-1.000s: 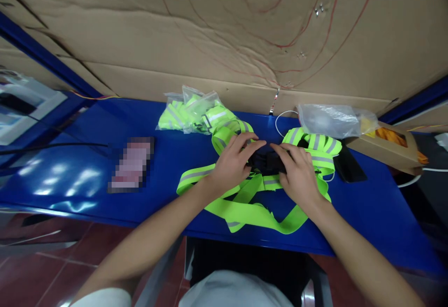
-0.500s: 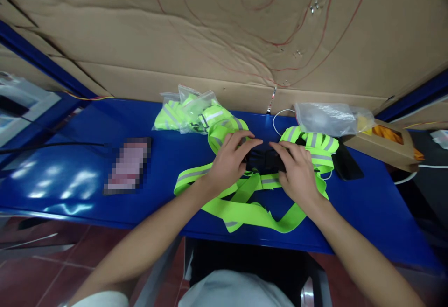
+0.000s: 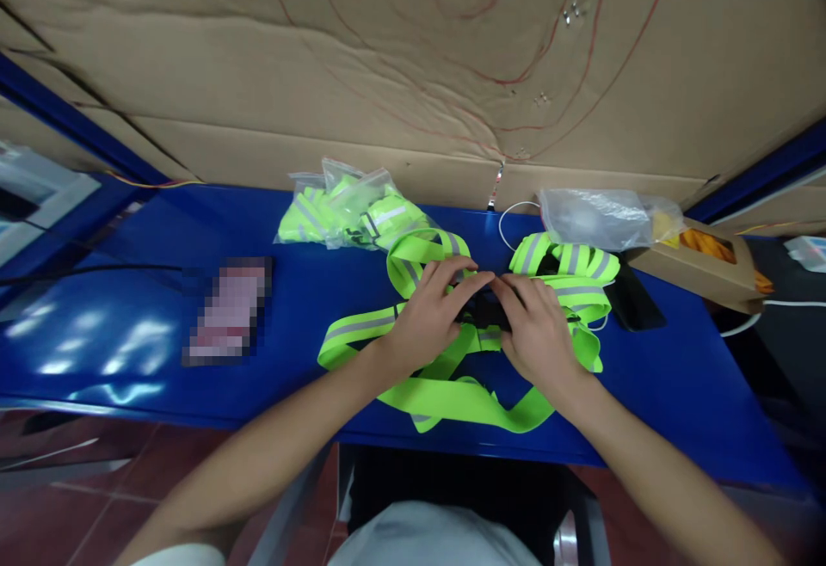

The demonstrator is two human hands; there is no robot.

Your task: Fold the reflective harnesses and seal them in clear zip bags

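Fluorescent yellow-green straps with grey reflective stripes lie looped across the table in front of me. At their middle is a black buckle, partly covered by my fingers. My left hand grips it from the left, fingers bent and the thumb reaching inward. From the right, my right hand closes on its other side. The fingertips of both hands nearly meet above the buckle. A rolled part of the striped strap rests just beyond my right hand.
Clear bags of similar straps lie at the back of the blue table. A pixelated phone-shaped item is at left. On the right are a black phone, a clear plastic bag and an open cardboard box. Cardboard lines the back.
My hands have drawn closer together over the buckle; the right hand shifted left, and the fingertip gap has narrowed. The whole view has shifted slightly.
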